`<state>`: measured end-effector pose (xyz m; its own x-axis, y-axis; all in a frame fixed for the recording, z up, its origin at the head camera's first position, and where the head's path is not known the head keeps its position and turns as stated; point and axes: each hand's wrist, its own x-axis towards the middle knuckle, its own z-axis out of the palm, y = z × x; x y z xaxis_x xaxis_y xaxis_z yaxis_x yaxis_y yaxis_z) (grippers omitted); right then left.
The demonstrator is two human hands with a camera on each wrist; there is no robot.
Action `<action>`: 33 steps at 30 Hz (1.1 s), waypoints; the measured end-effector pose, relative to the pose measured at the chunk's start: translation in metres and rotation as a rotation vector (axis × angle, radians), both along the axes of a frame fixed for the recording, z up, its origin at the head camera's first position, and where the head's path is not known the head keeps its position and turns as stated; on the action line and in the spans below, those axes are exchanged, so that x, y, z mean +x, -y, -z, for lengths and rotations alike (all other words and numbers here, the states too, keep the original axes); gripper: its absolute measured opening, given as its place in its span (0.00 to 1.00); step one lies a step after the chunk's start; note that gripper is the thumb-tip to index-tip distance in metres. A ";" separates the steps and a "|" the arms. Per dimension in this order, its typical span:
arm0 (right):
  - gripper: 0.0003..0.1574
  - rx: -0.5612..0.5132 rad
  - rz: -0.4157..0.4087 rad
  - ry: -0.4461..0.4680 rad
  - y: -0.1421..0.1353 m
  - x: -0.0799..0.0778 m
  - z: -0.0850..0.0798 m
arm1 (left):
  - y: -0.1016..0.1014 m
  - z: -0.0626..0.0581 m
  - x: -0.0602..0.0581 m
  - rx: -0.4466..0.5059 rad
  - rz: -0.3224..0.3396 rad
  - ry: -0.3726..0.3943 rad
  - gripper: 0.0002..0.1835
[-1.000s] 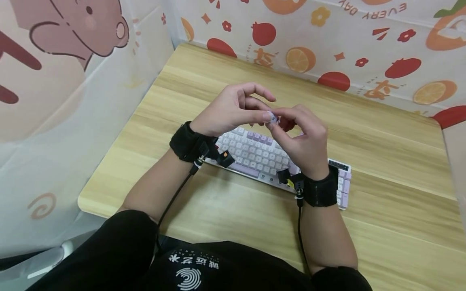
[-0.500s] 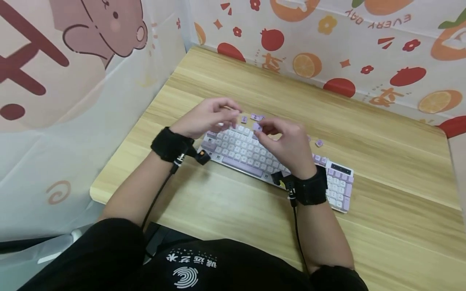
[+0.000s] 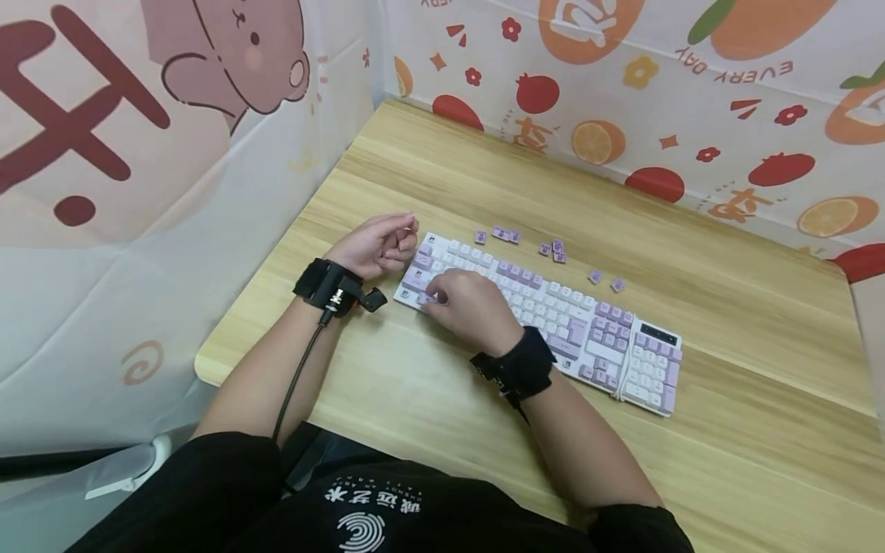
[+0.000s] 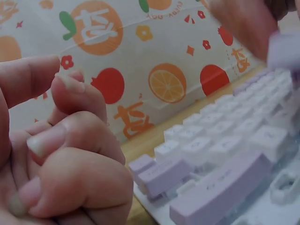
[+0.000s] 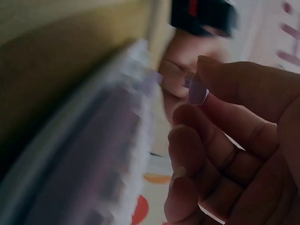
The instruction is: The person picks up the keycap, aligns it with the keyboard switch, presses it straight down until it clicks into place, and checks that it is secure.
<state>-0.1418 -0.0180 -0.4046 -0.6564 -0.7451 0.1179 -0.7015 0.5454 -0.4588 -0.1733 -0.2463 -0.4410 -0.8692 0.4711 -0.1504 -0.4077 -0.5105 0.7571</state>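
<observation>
My right hand (image 3: 470, 303) is over the left end of a white and purple keyboard (image 3: 563, 313). Thumb and index finger pinch a small purple keycap (image 5: 198, 90), held close above the bottom-left keys. Beside the keyboard's left end, my left hand (image 3: 379, 244) rests with its fingers loosely curled; nothing shows between them in the left wrist view. Near the keyboard's front left corner, a bare key slot (image 4: 285, 183) shows without a cap, next to a long purple key (image 4: 220, 187).
Several loose purple keycaps lie behind the keyboard, among them one keycap (image 3: 480, 238) at the left and another (image 3: 618, 285) at the right. The wooden table (image 3: 754, 376) meets a patterned curtain (image 3: 691, 100) at the back and another curtain (image 3: 228, 192) at the left.
My hands have parted. The right hand has carried the keycap left and toward me, to the keyboard's left end; the left hand has lowered beside the keyboard. Loose keycaps behind are now uncovered.
</observation>
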 end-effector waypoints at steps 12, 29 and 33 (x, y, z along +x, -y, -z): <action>0.12 0.072 0.006 -0.144 0.018 -0.002 0.021 | -0.004 -0.002 -0.005 -0.142 -0.100 0.008 0.15; 0.25 0.276 0.130 0.250 0.027 -0.038 0.001 | -0.003 0.004 -0.006 -0.203 -0.107 0.024 0.16; 0.30 0.384 0.118 0.339 0.032 -0.049 -0.007 | -0.002 0.005 -0.006 -0.201 -0.104 0.033 0.16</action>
<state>-0.1905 -0.0505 -0.3974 -0.6926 -0.6115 -0.3827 -0.4716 0.7853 -0.4012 -0.1791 -0.2442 -0.4462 -0.9047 0.3365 -0.2612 -0.3867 -0.3913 0.8351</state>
